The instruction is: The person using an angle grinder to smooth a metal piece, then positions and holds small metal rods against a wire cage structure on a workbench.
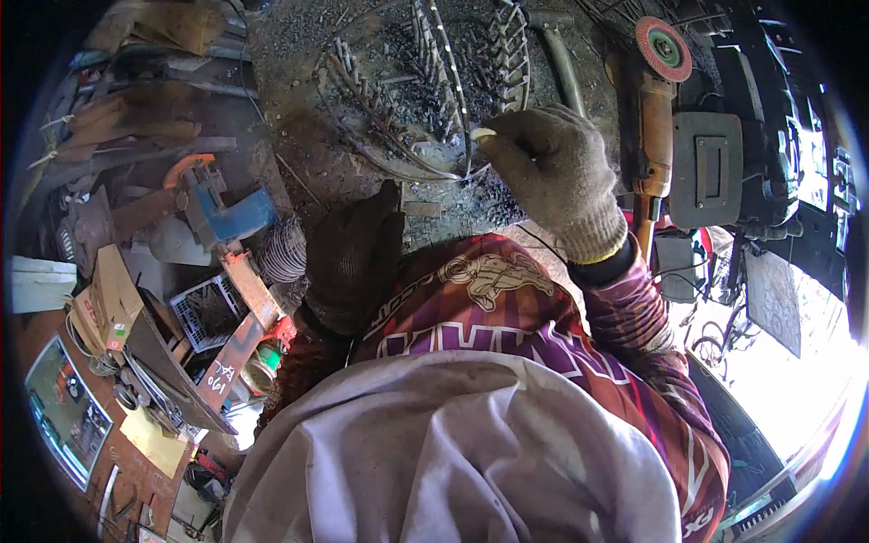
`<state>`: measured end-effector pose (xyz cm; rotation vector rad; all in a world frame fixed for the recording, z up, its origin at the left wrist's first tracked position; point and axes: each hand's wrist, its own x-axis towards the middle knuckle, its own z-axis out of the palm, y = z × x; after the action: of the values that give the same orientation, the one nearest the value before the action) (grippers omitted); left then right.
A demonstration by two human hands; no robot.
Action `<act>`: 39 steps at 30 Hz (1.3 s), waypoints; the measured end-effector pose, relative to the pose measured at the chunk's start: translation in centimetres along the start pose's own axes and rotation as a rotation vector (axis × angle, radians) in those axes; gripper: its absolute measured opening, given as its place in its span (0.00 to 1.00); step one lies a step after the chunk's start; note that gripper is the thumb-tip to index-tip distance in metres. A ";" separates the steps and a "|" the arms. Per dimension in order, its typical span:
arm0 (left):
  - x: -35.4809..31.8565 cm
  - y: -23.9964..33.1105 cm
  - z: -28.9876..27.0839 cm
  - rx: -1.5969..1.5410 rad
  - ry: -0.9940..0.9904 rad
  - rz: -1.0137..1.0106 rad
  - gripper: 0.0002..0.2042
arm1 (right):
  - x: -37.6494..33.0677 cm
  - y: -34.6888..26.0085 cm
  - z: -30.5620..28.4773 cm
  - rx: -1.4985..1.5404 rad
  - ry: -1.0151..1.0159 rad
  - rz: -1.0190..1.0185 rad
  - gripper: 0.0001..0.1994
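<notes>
My right hand [566, 176], in a grey knitted glove, is closed in a pinch beside a curved metal frame. At its fingertips shows a small pale tip [483, 133]; I cannot make out whether it is held or part of the glove. Thin bent bars with rows of short metal pieces [436, 77] form the frame on the dirty work surface. A narrow strip with pale dots [457, 81] runs along it, close to those fingertips. My left hand [355, 258], in a dark glove, lies in shadow near my body, its fingers loosely apart and nothing visible in them.
An angle grinder [654, 136] with a reddish disc lies at the right, beside a grey plate [706, 170]. A metal pipe [563, 71] lies behind the frame. To the left are a blue-and-orange tool [231, 213], a coiled hose [283, 252] and a plastic crate [206, 312].
</notes>
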<state>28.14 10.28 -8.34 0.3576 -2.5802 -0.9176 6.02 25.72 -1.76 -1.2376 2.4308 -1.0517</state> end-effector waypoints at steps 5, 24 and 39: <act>-0.3 -0.5 0.4 -0.034 -0.034 -0.060 0.18 | 0.2 -0.2 0.5 -0.034 -0.015 -0.050 0.08; -0.6 -0.7 0.7 -0.075 0.005 -0.042 0.18 | -2.2 1.0 1.3 0.038 0.045 -0.028 0.09; -0.6 -0.1 0.2 0.005 -0.047 -0.084 0.17 | -1.6 0.6 2.2 0.023 0.064 -0.059 0.08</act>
<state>28.56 10.50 -8.74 0.4545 -2.6282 -0.9596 7.67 26.10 -3.93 -1.2954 2.4358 -1.1491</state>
